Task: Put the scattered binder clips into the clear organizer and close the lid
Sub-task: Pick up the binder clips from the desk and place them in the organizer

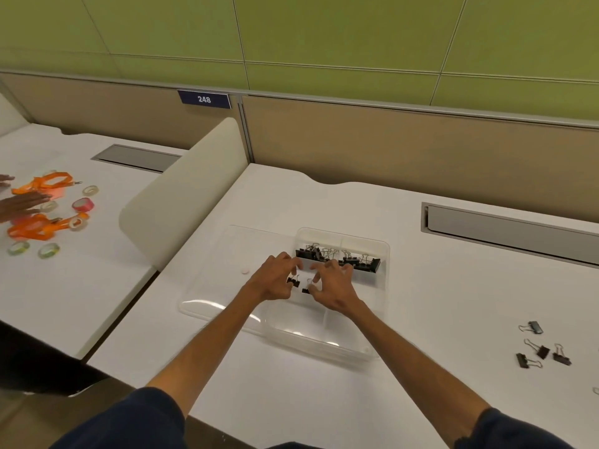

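Clear plastic organizer on white table, lid lying open at organizer's left. Black binder clips in organizer's far compartments; four loose clips well right of organizer. Hands over organizer's middle: left hand pinching small clip, right hand pinching second small clip.

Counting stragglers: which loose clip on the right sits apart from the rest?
The far clip, lying alone farthest back; the other three bunch together closer in.

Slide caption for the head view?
Left hand and right hand pinch binder clips over the open clear organizer; four loose clips lie nearby.
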Demonstrator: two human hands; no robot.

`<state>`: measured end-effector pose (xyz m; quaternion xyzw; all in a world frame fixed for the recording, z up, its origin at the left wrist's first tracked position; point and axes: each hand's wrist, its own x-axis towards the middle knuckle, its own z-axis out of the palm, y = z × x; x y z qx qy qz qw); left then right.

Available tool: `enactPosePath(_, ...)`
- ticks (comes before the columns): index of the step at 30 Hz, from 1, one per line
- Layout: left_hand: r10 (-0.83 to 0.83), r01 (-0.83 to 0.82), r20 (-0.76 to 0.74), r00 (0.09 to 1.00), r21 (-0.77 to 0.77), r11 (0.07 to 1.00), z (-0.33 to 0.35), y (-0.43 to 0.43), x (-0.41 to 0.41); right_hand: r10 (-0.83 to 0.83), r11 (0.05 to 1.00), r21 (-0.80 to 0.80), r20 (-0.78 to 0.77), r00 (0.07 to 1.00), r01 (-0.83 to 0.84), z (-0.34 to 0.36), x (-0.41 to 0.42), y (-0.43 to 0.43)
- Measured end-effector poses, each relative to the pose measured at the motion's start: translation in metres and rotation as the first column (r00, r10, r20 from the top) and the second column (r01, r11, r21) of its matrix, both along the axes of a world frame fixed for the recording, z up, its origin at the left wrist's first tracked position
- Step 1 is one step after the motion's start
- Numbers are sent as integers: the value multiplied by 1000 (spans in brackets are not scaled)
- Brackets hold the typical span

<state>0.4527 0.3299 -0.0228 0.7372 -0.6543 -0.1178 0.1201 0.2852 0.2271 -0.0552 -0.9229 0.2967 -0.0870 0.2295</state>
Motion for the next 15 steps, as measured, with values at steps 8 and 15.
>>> enactPosePath(8,33,-32,25,999,-31,999,0,-6,-10,-74,996,-38,102,992,79,5,-10,-6)
enactPosePath(15,63,-57,53,997,-111,992,-3,-15,-32,-190,980,-27,195,962,199,13,-30,-16)
